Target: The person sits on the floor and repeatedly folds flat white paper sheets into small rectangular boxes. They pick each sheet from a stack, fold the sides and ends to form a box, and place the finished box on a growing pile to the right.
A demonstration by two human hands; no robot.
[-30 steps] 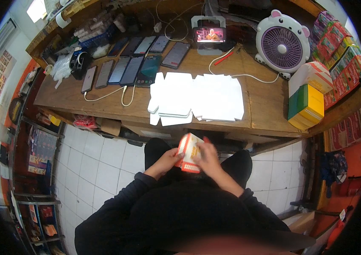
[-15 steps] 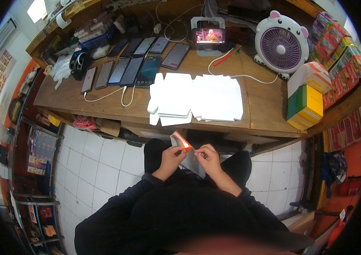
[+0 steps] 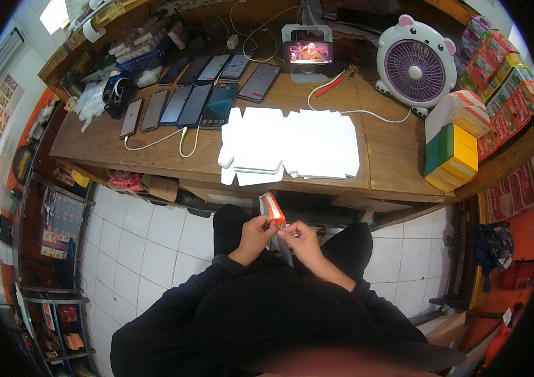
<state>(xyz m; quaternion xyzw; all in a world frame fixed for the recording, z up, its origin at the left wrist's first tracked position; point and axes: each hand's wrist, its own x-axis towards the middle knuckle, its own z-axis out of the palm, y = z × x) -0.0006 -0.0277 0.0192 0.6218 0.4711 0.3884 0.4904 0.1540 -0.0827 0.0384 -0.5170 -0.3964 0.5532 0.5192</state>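
Above my lap, in front of the desk edge, both hands hold a folding cardboard carton [image 3: 271, 208] with an orange and white patterned side and plain pale inner faces. My left hand [image 3: 255, 240] is closed, pinching the carton's left side near the orange panel. My right hand [image 3: 302, 242] is closed too, its thumb and fingers gripping the near part, close to the left fingertips. The carton's lower part hangs between my hands and is partly hidden by them. Beyond them on the desk lie stacks of flat, white, unfolded carton blanks [image 3: 323, 146].
The wooden desk [image 3: 383, 169] holds several phones [image 3: 198, 103] with white cables at left, and a propped phone [image 3: 309, 53] playing video. A bear-shaped fan [image 3: 415, 70], a yellow-green box [image 3: 450, 158] and an orange-white box [image 3: 462, 116] stand at right. Shelves [image 3: 59, 251] stand at left.
My right hand has moved left and the two hands are now closer together. The carton has turned more upright, showing its orange side from a narrower angle.
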